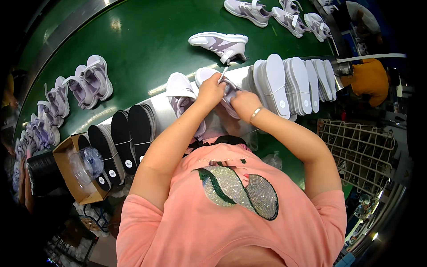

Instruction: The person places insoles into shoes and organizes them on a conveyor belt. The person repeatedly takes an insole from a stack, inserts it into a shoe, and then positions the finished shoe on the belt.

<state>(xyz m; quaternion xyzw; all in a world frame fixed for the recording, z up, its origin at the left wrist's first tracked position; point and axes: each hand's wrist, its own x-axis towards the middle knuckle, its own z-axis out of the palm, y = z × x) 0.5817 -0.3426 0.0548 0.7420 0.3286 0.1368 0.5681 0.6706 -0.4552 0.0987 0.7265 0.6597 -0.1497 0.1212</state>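
Soft lilac shoe (229, 95) — both hands

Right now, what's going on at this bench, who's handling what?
A person in a pink shirt works at a green conveyor belt. Both hands are on one pale lilac-and-white sneaker at the belt's metal edge: the left hand grips it from the left, the right hand from the right. Bundled white foam insoles stand to the right, black insoles to the left. Finished lilac sneakers lie on the belt beyond.
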